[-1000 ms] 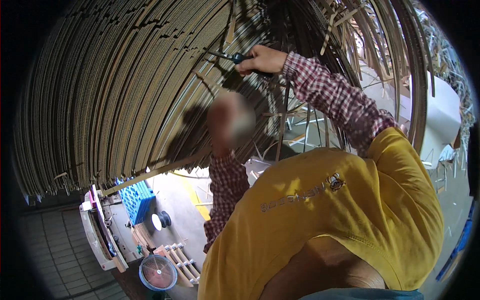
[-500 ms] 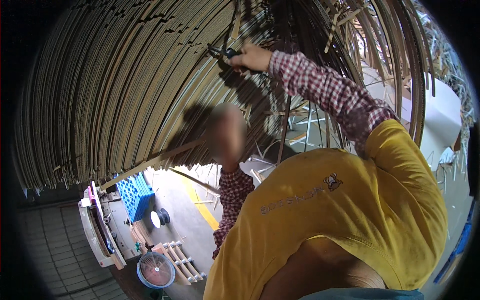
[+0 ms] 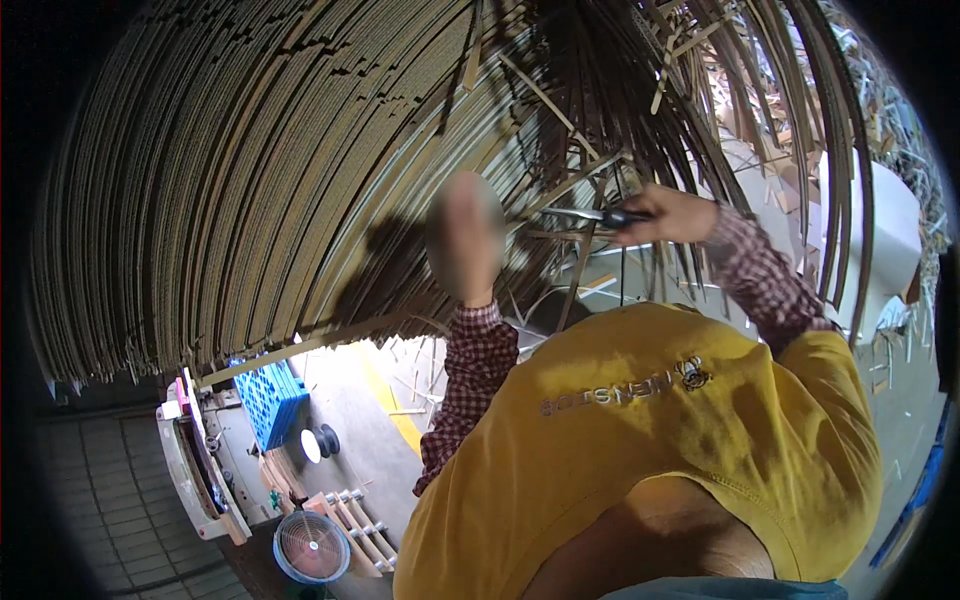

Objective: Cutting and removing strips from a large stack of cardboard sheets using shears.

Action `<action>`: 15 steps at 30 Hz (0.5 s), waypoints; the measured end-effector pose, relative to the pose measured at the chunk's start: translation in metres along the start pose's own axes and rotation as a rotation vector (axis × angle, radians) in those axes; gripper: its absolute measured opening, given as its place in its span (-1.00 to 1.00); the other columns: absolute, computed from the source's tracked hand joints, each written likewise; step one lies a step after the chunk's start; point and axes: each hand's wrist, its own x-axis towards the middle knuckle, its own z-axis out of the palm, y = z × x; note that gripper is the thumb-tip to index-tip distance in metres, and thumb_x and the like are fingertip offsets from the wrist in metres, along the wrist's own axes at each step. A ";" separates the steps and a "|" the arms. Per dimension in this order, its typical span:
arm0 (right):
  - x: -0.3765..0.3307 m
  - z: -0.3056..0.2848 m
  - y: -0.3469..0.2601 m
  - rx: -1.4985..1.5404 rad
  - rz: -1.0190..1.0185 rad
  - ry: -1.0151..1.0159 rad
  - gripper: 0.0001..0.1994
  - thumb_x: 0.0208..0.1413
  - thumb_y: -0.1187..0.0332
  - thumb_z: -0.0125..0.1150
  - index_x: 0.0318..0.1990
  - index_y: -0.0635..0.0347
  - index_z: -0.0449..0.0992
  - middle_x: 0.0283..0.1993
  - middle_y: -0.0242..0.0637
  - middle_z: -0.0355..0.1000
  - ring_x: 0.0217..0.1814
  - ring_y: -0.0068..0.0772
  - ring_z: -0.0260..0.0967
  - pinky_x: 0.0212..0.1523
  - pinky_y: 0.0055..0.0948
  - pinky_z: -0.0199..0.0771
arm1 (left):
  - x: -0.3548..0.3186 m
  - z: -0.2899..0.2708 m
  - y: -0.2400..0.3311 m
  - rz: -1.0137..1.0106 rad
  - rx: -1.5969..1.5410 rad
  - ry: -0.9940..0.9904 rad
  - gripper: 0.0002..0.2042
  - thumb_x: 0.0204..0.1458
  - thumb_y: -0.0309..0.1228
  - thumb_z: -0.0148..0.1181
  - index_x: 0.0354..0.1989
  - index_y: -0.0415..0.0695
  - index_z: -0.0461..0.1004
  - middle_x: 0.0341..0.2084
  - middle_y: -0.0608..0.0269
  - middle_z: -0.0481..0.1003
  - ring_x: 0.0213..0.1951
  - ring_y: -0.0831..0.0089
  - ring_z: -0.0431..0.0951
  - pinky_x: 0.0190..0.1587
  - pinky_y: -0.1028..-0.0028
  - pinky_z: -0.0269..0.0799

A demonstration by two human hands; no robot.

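Observation:
A tall stack of corrugated cardboard sheets point(image 3: 230, 190) spreads over the upper left, its layered edges facing me. My right hand point(image 3: 660, 215) is closed around the black handle of a hand tool point(image 3: 580, 213) with a slim, pointed metal blade. The blade points left, in front of loose hanging cardboard strips point(image 3: 620, 100). Whether it has one blade or two is not clear. My left hand point(image 3: 468, 240) is raised in front of the stack's edges, left of the tool's tip. Blur covers its fingers, so their grip does not show.
Long cardboard strips point(image 3: 850, 150) hang at the right, beside a white bulky object point(image 3: 880, 225). Scraps litter the floor. At the lower left are a round fan point(image 3: 312, 546), a blue plastic crate point(image 3: 268, 400), a spool point(image 3: 318, 443) and a wooden rack point(image 3: 360, 530).
My right hand has come down and to the right with the tool, away from the stack's edges. My left hand has risen slightly. A pale strip now slants across near the hanging strips.

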 end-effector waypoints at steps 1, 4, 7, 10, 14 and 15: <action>0.018 0.005 -0.020 0.101 -0.034 0.057 -0.59 -0.12 0.08 0.20 -0.56 0.35 0.41 -0.69 -0.35 0.25 -0.65 -0.49 0.14 -0.62 -0.43 0.14 | -0.001 0.001 -0.003 -0.039 -0.032 0.038 -0.62 0.15 -0.22 -0.22 -0.01 -0.30 0.20 -0.11 0.01 0.31 -0.13 0.31 0.38 -0.12 0.37 0.32; 0.096 0.000 -0.067 -0.158 -0.065 0.284 -0.57 -0.15 0.03 0.20 -0.55 0.35 0.43 -0.62 -0.23 0.34 -0.54 -0.44 0.27 -0.46 -0.39 0.27 | -0.003 -0.005 -0.005 -0.016 -0.023 0.160 -0.53 0.12 -0.08 -0.23 -0.02 -0.25 0.23 -0.12 0.02 0.34 -0.18 0.31 0.42 -0.14 0.42 0.33; 0.164 -0.005 -0.079 -0.117 0.034 0.226 -0.60 -0.09 0.06 0.15 -0.52 0.32 0.47 -0.59 -0.25 0.37 -0.56 -0.47 0.29 -0.50 -0.45 0.28 | -0.004 -0.017 -0.002 0.029 -0.040 0.244 -0.53 0.10 -0.07 -0.17 -0.06 -0.27 0.27 -0.22 0.09 0.39 -0.25 0.35 0.44 -0.21 0.43 0.33; 0.184 0.018 -0.047 -0.012 -0.120 0.334 -0.61 -0.08 0.14 0.12 -0.54 0.41 0.40 -0.61 -0.24 0.35 -0.58 -0.44 0.26 -0.53 -0.42 0.26 | -0.010 -0.027 0.001 0.028 -0.137 0.332 -0.58 0.10 -0.13 -0.13 -0.09 -0.29 0.29 -0.26 0.13 0.40 -0.28 0.38 0.44 -0.22 0.44 0.33; 0.091 0.039 0.062 -0.092 0.201 0.271 -0.70 -0.03 0.25 0.05 -0.26 0.34 0.37 -0.55 -0.30 0.33 -0.56 -0.52 0.26 -0.52 -0.39 0.29 | -0.022 -0.037 0.003 0.048 -0.230 0.306 -0.69 0.12 -0.24 -0.12 -0.17 -0.26 0.32 -0.28 0.15 0.38 -0.29 0.40 0.42 -0.17 0.41 0.32; 0.063 0.033 0.085 0.108 0.210 0.396 -0.76 -0.01 0.29 0.05 -0.27 0.30 0.38 -0.54 -0.38 0.32 -0.55 -0.58 0.22 -0.50 -0.46 0.29 | -0.024 -0.036 0.004 0.066 -0.249 0.307 -0.72 0.12 -0.27 -0.11 -0.19 -0.26 0.33 -0.29 0.17 0.39 -0.31 0.41 0.43 -0.19 0.41 0.33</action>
